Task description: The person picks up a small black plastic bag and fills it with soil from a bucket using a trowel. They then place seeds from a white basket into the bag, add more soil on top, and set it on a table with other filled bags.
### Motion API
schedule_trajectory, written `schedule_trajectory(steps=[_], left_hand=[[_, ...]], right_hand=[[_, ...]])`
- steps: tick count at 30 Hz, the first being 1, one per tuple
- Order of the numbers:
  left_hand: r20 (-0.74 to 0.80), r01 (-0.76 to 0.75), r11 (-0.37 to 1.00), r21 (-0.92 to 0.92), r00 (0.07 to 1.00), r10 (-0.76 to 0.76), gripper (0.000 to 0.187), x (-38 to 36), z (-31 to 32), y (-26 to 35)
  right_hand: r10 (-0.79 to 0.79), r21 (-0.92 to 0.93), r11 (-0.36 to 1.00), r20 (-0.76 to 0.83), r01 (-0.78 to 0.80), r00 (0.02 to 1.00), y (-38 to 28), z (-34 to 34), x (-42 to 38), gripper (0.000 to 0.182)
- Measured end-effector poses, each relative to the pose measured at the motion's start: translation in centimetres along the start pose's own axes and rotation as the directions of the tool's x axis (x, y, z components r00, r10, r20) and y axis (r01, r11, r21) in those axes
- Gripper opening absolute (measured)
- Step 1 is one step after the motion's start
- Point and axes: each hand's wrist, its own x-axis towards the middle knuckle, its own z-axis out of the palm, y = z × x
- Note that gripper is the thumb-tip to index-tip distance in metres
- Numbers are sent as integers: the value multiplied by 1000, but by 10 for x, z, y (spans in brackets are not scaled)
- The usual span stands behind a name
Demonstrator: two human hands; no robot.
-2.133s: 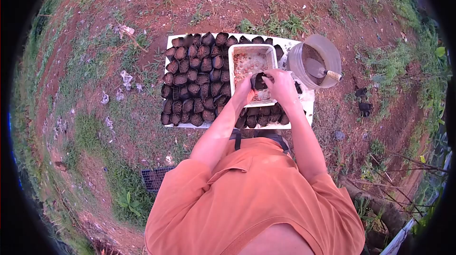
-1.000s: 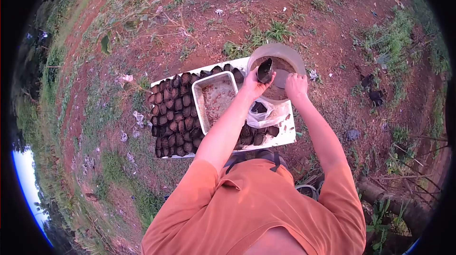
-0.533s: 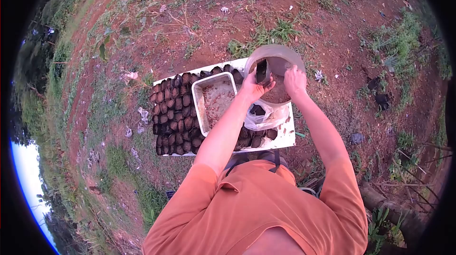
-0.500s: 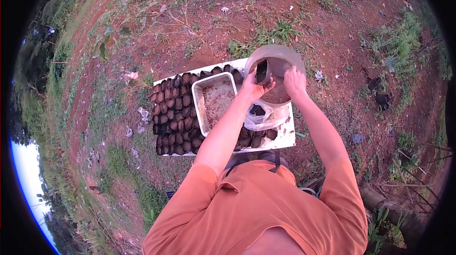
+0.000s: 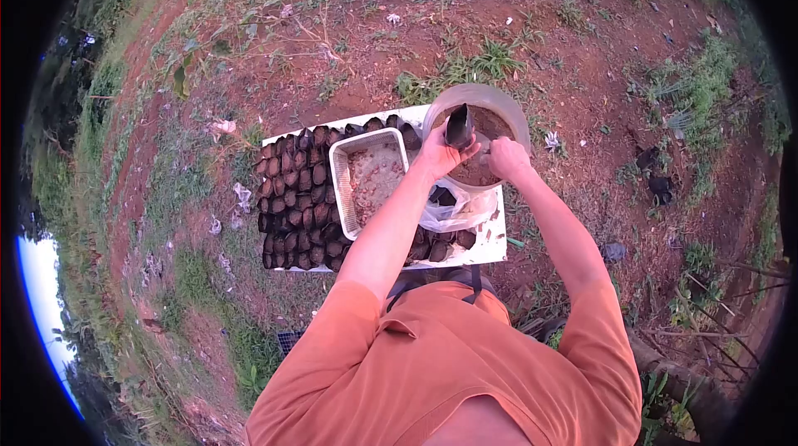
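Note:
My left hand (image 5: 442, 155) is closed around a black plastic seedling bag (image 5: 459, 126), held upright over the near left part of a round, translucent tub (image 5: 517, 107). Brown soil (image 5: 490, 119) lies inside this tub. My right hand (image 5: 508, 158) is at the tub's right side, just above the soil, with its fingers curled in. Whatever it may grip is too small and hidden to make out. Beside my left forearm stands a white rectangular basket (image 5: 339, 188) with pale and reddish bits in it.
Rows of soil-filled black bags (image 5: 295, 188) cover the left of a white board (image 5: 496, 234). A clear plastic bag (image 5: 465, 211) with dark pieces lies below the tub. Around the board are reddish ground, weeds (image 5: 490, 64), litter and, at lower right, branches (image 5: 665, 363).
My right hand has moved down and left within the tub, closer to the seedling bag. The bag's opening now stands taller and more pointed. The view has shifted slightly.

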Motion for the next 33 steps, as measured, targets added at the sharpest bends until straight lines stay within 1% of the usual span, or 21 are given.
schedule_trajectory(steps=[2, 5, 9, 11, 15, 17, 18, 20, 21, 23, 24, 26, 27, 29, 33], left_hand=[[1, 3, 1000, -14, 1000, -3, 42, 0, 1, 1], [34, 7, 1000, -9, 999, -7, 43, 0, 4, 1], [20, 11, 1000, -24, 1000, -11, 43, 2, 1, 2], [37, 21, 998, -62, 999, -19, 44, 0, 2, 2], [34, 13, 997, -75, 999, -10, 43, 2, 1, 3], [-29, -63, 998, -32, 998, 62, 42, 0, 5, 2], [-26, -63, 998, -29, 998, 62, 42, -1, 6, 2], [-84, -168, 986, 24, 982, 169, 39, -2, 9, 3], [-82, -168, 985, 26, 982, 170, 39, -4, 13, 4], [-134, -243, 965, 97, 958, 255, 39, -7, 22, 7], [-132, -243, 965, 98, 958, 254, 39, -9, 29, 7], [-225, -308, 940, 148, 915, 335, 33, -14, 43, 7], [-223, -309, 940, 148, 915, 336, 33, -14, 43, 6], [-322, -347, 921, 179, 863, 388, 33, -15, 42, 3], [-350, -362, 909, 207, 840, 414, 33, -21, 43, -13]], right_hand=[[39, 102, 993, 131, -52, 991, -6, -12, -2, 34], [46, 129, 990, 151, -66, 988, -4, -10, 1, 34], [42, 153, 986, 169, -68, 985, 0, -6, 6, 31], [84, 136, 985, 180, -109, 980, -3, -12, 4, 29], [88, 139, 984, 152, -109, 984, 0, -13, 5, 29], [103, 170, 978, 131, -125, 986, 1, -15, 5, 29], [104, 169, 978, 127, -125, 986, 0, -18, 3, 29], [140, 188, 968, 153, -167, 978, -1, -24, 0, 30], [139, 188, 968, 151, -167, 979, -2, -29, -3, 30], [137, 239, 956, 141, -168, 981, -5, -41, -9, 30], [138, 239, 956, 139, -168, 981, -3, -41, -10, 30], [121, 296, 944, 100, -145, 988, 1, -44, -13, 29], [121, 294, 945, 98, -145, 988, 2, -47, -16, 29], [137, 319, 936, 62, -150, 989, 5, -54, -21, 28], [121, 347, 930, 16, -119, 993, 16, -61, -29, 26]])
